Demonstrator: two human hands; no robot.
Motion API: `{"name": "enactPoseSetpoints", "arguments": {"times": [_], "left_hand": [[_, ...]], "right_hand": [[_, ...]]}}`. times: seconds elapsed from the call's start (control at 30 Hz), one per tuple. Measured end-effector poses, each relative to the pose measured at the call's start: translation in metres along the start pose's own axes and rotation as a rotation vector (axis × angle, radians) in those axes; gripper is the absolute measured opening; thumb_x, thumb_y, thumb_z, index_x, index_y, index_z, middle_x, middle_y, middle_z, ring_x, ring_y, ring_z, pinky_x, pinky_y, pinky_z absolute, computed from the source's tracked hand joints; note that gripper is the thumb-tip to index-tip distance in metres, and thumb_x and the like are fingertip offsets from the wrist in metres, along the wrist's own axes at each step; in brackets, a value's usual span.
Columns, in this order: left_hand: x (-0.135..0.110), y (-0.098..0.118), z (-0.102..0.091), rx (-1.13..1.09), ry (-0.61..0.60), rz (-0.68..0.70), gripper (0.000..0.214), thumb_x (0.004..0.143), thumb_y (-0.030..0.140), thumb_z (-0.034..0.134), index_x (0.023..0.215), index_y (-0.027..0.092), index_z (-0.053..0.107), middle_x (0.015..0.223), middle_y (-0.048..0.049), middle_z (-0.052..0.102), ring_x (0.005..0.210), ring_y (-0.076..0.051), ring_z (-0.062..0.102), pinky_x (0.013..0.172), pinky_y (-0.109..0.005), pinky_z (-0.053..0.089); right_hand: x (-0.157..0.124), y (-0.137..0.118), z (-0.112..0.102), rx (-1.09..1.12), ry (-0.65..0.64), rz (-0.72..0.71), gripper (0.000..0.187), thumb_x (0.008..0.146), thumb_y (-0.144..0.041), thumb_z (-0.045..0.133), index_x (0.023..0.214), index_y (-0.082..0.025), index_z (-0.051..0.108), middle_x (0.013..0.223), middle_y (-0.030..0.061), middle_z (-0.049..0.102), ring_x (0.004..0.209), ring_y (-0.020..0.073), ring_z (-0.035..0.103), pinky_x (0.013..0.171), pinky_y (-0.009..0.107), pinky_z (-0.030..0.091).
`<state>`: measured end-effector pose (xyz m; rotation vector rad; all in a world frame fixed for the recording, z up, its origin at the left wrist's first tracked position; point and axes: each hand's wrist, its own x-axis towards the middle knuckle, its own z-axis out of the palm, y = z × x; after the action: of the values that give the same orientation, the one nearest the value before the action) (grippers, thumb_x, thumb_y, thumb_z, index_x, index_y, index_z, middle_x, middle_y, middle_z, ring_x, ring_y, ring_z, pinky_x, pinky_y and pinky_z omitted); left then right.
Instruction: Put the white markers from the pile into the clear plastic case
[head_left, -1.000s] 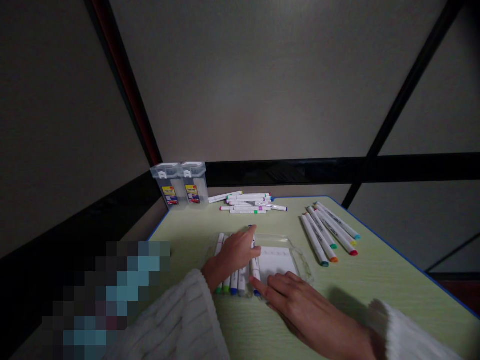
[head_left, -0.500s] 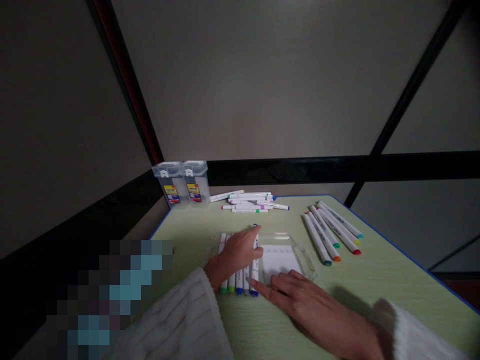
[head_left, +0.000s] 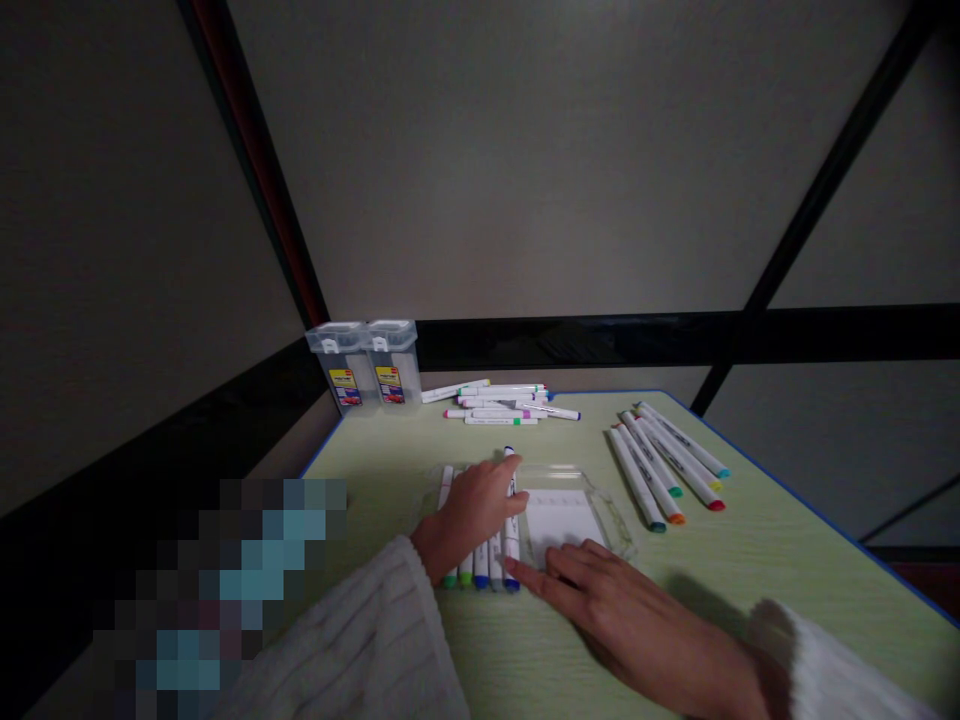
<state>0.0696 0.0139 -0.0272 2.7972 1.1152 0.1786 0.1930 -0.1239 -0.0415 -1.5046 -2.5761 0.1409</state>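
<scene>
A shallow clear plastic tray (head_left: 611,515) lies on the pale green table (head_left: 750,590), with a white card in its right half. Several white markers (head_left: 511,545) with coloured caps lie side by side in its left half. My left hand (head_left: 472,512) rests flat on top of these markers, fingers stretched over them. My right hand (head_left: 622,610) lies on the table at the tray's near edge, fingers extended, its index fingertip touching the blue near end of the rightmost marker. Both wrists wear white knit sleeves.
Two clear lidded boxes (head_left: 367,365) with yellow labels stand at the table's far left corner. A loose pile of markers (head_left: 499,400) lies at the back middle. Another row of markers (head_left: 667,460) lies to the right. The table's blue edge (head_left: 825,520) runs along the right.
Both hands stay on the markers in the tray with only slight shifts; the right index finger remains at the rightmost marker's end. The view moved a little.
</scene>
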Motion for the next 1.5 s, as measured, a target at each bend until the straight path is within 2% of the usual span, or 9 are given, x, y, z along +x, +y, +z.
{"name": "enactPoseSetpoints", "arguments": {"times": [0.4, 0.63, 0.9, 1.07, 1.3, 1.5], "left_hand": [[-0.0002, 0.0016, 0.0001, 0.017, 0.002, -0.008, 0.039, 0.077, 0.033, 0.046, 0.114, 0.021, 0.046, 0.095, -0.0085, 0.064, 0.088, -0.023, 0.06, 0.072, -0.03, 0.046], [0.0002, 0.0007, 0.0005, 0.005, -0.009, -0.017, 0.04, 0.077, 0.033, 0.045, 0.116, 0.022, 0.044, 0.096, -0.0076, 0.063, 0.089, -0.021, 0.059, 0.074, -0.029, 0.046], [-0.0007, 0.0029, -0.0013, -0.006, 0.002, -0.017, 0.034, 0.077, 0.027, 0.042, 0.11, 0.022, 0.048, 0.094, -0.0065, 0.064, 0.089, -0.021, 0.059, 0.074, -0.03, 0.045], [0.0, 0.0019, 0.0, -0.036, 0.015, -0.005, 0.034, 0.077, 0.026, 0.042, 0.11, 0.021, 0.049, 0.096, -0.0067, 0.064, 0.091, -0.021, 0.059, 0.075, -0.03, 0.045], [-0.0007, 0.001, -0.0003, 0.003, 0.023, 0.022, 0.03, 0.079, 0.029, 0.039, 0.105, 0.02, 0.051, 0.088, -0.0075, 0.064, 0.084, -0.022, 0.061, 0.069, -0.03, 0.046], [-0.0015, 0.0018, -0.0016, -0.019, 0.02, 0.037, 0.029, 0.081, 0.029, 0.037, 0.105, 0.02, 0.051, 0.091, -0.0077, 0.064, 0.087, -0.022, 0.06, 0.072, -0.03, 0.046]], "right_hand": [[0.0021, 0.0007, -0.0059, 0.059, -0.026, 0.01, 0.07, 0.069, 0.004, 0.035, 0.133, -0.024, 0.027, 0.105, 0.0079, 0.054, 0.096, 0.0197, 0.049, 0.09, 0.041, 0.033], [0.0012, -0.0003, -0.0044, 0.021, 0.04, -0.005, 0.066, 0.07, 0.002, 0.035, 0.131, -0.023, 0.031, 0.096, 0.0074, 0.056, 0.09, 0.0194, 0.051, 0.086, 0.041, 0.036], [0.0014, -0.0001, -0.0037, -0.021, 0.059, -0.016, 0.063, 0.073, 0.001, 0.037, 0.131, -0.023, 0.032, 0.093, 0.0061, 0.056, 0.087, 0.0195, 0.052, 0.081, 0.038, 0.04], [0.002, 0.0001, -0.0034, -0.04, 0.051, -0.014, 0.056, 0.078, -0.003, 0.039, 0.13, -0.023, 0.033, 0.093, 0.006, 0.056, 0.087, 0.0198, 0.052, 0.079, 0.037, 0.04], [0.0036, 0.0009, -0.0049, 0.005, 0.04, 0.018, 0.043, 0.085, -0.018, 0.042, 0.127, -0.025, 0.036, 0.095, 0.0051, 0.056, 0.088, 0.0192, 0.053, 0.081, 0.038, 0.041], [0.0043, -0.0011, -0.0099, 0.033, 0.041, 0.035, 0.046, 0.085, -0.018, 0.042, 0.129, -0.027, 0.034, 0.092, 0.004, 0.057, 0.084, 0.0179, 0.054, 0.077, 0.036, 0.043]]}}
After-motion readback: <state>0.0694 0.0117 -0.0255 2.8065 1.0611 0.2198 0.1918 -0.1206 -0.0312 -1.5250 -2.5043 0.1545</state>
